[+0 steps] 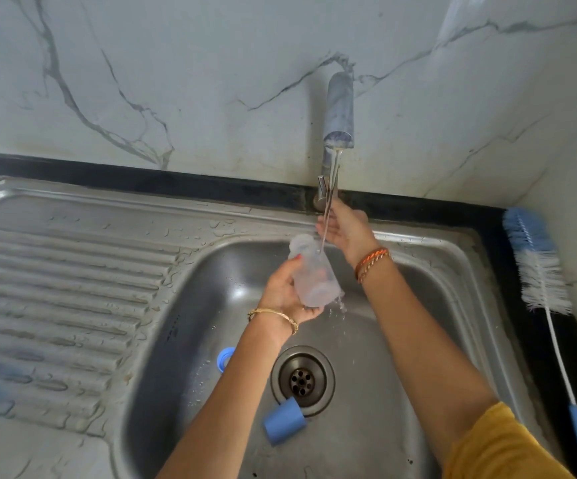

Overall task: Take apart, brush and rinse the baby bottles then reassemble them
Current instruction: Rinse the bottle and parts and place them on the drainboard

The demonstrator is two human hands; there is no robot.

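1. The left hand (pixel 285 293) grips the clear bottle body (pixel 313 271) from its left side, with the fingers curled round it, over the basin of the sink (pixel 429 271).
2. The bottle body is tilted. Its long axis runs from the upper left, away from the person, to the lower right, toward the person. I cannot tell for sure which end is the open mouth, because the plastic is clear and wet.
3. The water stream (pixel 328 202) from the tap (pixel 339 108) falls on the upper part of the bottle body, and water runs off its lower end.
4. The right hand (pixel 344 229) is above and behind the bottle body, near the tap base, with the palm open and straight fingers in the stream. It holds nothing.
5. The left hand is the one that has the bottle, so I judge the rinse will turn on how this hand tilts the bottle under the stream.
6. A blue cap (pixel 284 421) lies on its side near the drain (pixel 302 380), and a blue ring (pixel 225 358) lies beside the left forearm.
7. The bottle brush (pixel 543 271) rests on the tabletop at the right, well apart from both hands.
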